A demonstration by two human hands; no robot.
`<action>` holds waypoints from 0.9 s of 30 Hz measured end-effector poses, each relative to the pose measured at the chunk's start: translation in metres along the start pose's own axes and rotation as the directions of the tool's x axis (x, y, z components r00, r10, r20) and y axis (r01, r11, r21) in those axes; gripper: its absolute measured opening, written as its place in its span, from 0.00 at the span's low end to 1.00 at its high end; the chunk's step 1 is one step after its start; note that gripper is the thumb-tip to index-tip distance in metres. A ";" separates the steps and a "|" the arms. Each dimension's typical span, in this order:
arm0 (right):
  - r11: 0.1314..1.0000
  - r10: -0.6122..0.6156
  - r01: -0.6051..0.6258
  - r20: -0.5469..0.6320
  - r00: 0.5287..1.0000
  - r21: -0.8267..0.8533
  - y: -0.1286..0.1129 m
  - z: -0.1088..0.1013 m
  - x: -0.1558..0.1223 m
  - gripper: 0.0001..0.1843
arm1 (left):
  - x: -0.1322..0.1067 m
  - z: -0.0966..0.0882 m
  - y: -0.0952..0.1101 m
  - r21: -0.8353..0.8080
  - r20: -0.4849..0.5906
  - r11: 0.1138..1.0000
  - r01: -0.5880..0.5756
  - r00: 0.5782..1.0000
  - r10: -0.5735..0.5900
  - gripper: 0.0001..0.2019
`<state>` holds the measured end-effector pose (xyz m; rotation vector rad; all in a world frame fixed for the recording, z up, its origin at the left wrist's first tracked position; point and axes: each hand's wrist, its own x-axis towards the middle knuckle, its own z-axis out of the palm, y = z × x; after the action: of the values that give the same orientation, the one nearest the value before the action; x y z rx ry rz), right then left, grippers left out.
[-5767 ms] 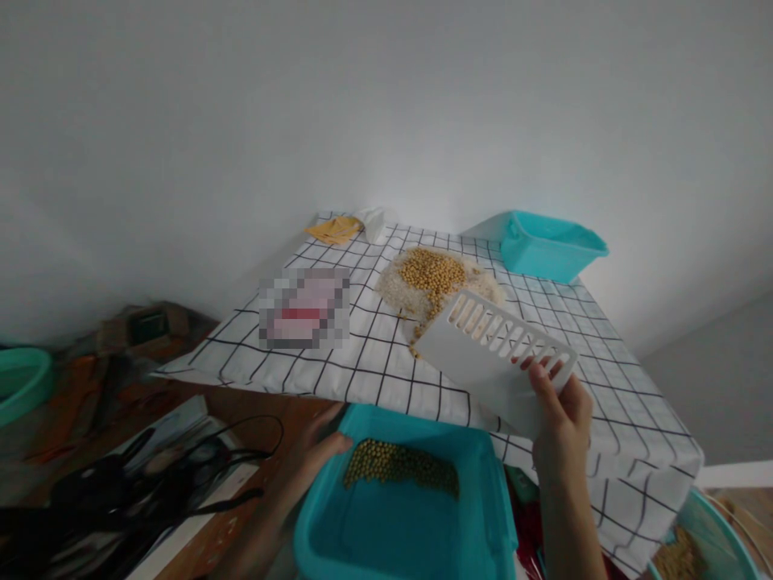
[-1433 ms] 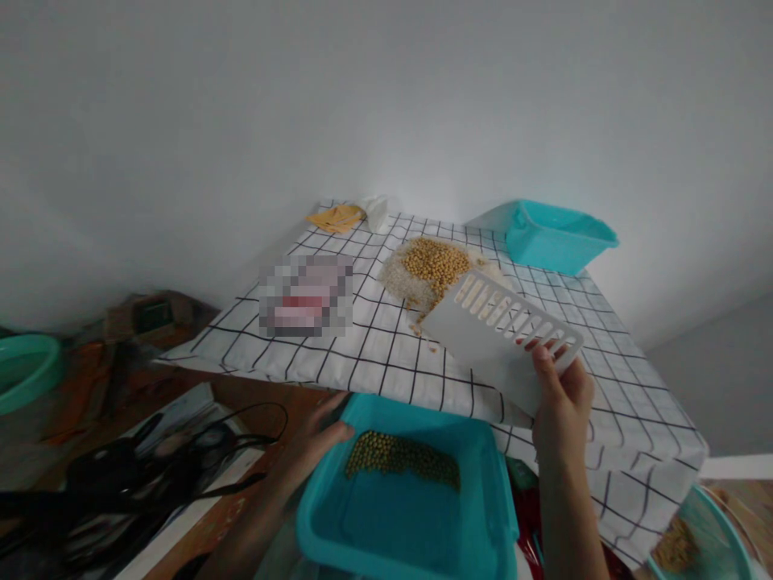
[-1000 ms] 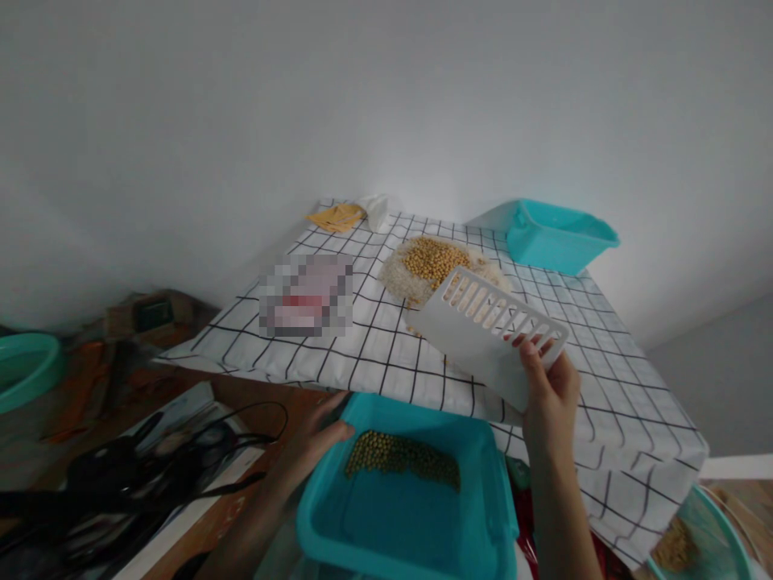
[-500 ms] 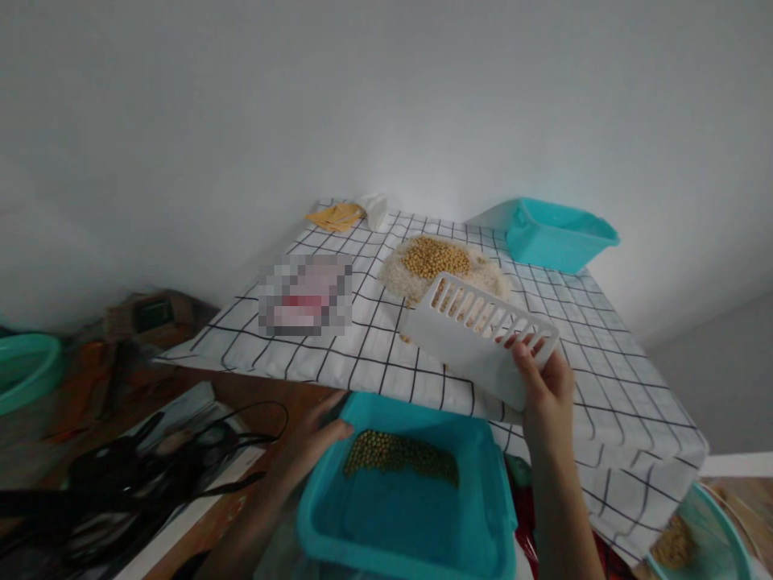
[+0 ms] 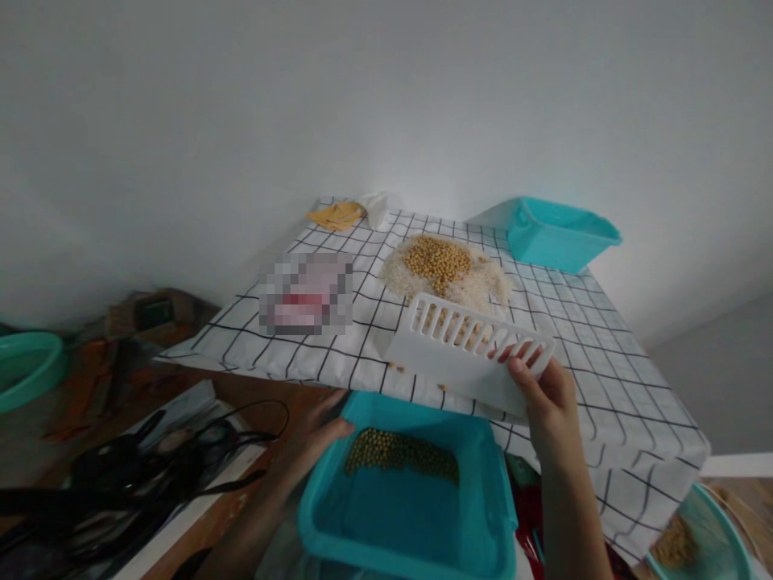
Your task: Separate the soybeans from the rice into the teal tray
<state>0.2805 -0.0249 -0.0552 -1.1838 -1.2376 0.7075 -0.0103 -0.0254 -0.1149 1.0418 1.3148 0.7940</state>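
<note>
A smooth, matte grey-white wall (image 5: 386, 105) fills the top of the frame. Below it, a white tablecloth (image 5: 628, 387) with thin black grid lines spreads across the centre and right, rippled along its near hem. At lower centre sits a turquoise plastic tub (image 5: 411, 524), squarish with rounded corners and a thick glossy rim; a band of round, hard-looking beans (image 5: 398, 455) lies along its far side. A second turquoise tub (image 5: 547, 246), with flaring walls, stands at the upper right of the cloth.

A stiff white plastic scraper (image 5: 450, 362), a broad panel with a row of long rounded slots, leans over the cloth right of centre. The right hand (image 5: 540, 383) is curled around its slotted end, fingertips through the slots and thumb in front. The left hand (image 5: 320, 435), partly curled, clasps the tub's upper-left rim, thumb on top; its other fingers are partly hidden.

Just beyond the scraper spreads a low, grainy heap of pale grain (image 5: 398, 270), topped by yellow beans (image 5: 438, 258). Smallest are stray beans (image 5: 395, 368) by the scraper's lower edge.
</note>
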 end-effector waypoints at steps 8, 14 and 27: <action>0.993 0.036 -0.018 -0.153 0.988 0.118 0.003 -0.014 -0.004 0.09 | -0.001 0.000 0.002 -0.025 -0.012 1.000 -0.019 1.000 0.019 0.21; 0.977 -0.055 0.158 -0.551 0.833 0.141 0.004 -0.025 0.011 0.08 | 0.000 0.001 0.001 0.002 -0.061 1.000 -0.002 0.998 0.002 0.22; 0.988 -0.103 0.149 -0.560 0.822 0.038 0.010 -0.028 0.013 0.09 | -0.002 0.004 0.002 0.004 -0.043 1.000 0.017 0.999 -0.017 0.20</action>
<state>0.3122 -0.0186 -0.0580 -1.1210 -0.7730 0.2700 -0.0059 -0.0274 -0.1126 1.0211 1.3602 0.8050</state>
